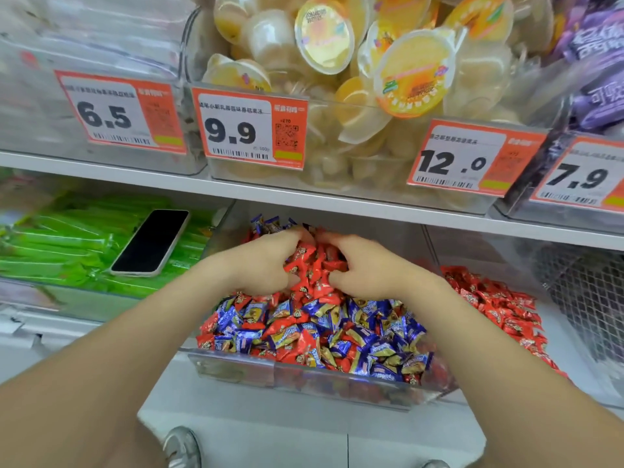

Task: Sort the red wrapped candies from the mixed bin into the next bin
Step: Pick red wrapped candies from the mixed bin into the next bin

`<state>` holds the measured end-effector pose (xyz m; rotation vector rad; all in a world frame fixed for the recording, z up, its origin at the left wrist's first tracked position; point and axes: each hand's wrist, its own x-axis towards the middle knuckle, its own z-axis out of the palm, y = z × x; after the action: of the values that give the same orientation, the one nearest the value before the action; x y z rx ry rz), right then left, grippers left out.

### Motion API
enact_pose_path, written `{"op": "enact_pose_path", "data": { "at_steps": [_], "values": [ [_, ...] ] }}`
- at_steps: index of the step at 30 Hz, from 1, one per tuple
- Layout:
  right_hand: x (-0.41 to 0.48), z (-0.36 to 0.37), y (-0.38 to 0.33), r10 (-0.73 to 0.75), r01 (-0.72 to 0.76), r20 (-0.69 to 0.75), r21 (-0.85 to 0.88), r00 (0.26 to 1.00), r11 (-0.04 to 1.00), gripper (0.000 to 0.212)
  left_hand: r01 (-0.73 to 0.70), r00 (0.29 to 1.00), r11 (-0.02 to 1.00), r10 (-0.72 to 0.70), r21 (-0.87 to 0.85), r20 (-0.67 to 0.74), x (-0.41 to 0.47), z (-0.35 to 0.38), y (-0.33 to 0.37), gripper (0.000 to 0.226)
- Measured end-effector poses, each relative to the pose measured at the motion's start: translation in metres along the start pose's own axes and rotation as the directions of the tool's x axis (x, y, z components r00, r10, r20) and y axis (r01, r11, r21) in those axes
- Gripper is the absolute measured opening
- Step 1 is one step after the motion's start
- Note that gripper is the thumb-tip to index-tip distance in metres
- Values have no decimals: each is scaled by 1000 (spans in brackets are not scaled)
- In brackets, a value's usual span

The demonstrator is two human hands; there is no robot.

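A dark phone lies on green packets; jelly cups fill the clear bin above.

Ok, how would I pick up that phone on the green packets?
Pinch the phone across its two long edges near the lower end, coming from the front under the shelf. It lies flat, screen up, on the green packets, so probably only its edges offer a hold.
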<state>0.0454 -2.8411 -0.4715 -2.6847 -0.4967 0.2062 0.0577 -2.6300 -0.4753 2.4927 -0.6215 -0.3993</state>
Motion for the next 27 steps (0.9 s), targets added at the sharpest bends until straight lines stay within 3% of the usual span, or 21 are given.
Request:
{"op": "enact_pose_path", "data": {
  "at_steps": [3,6,11,15,17,19,22,27],
  "values": [
    [-10,-8,9,15,-21,-61,-112,998,993,27,-54,998,998,54,-43,-16,-9,-5,4,38],
    [-18,-13,15,65,-64,-67,14,996,998,8,-69,997,996,67,-55,-42,-16,-7,10,17],
    [-32,-19,14,96,-74,-171,129,981,989,29,-50,995,999,49,-15,-90,-23,-10,13,7],
    [-37,-19,10,130,-109,-127,160,983,981,52,-56,998,998,54,41,44,-24,-9,10,36],
    [-37,-15,6,99,-94,-39,125,994,988,46,-59,988,989,38,133,153,-24,-8,11,56],
    [-37,-9,3,38,-39,14,35,999,999,25,-55,978,989,27,136,206,-24,-3,14,65],
    [-37,1,5,22,-10,88,-131,996,991,39,-131,985,972,105,197,135,-20,5,12,53],
    [-36,-8,8,-12,9,-24,-113,1000,994,23,-150,984,969,166,197,-66,-14,2,13,18]
  ]
}}
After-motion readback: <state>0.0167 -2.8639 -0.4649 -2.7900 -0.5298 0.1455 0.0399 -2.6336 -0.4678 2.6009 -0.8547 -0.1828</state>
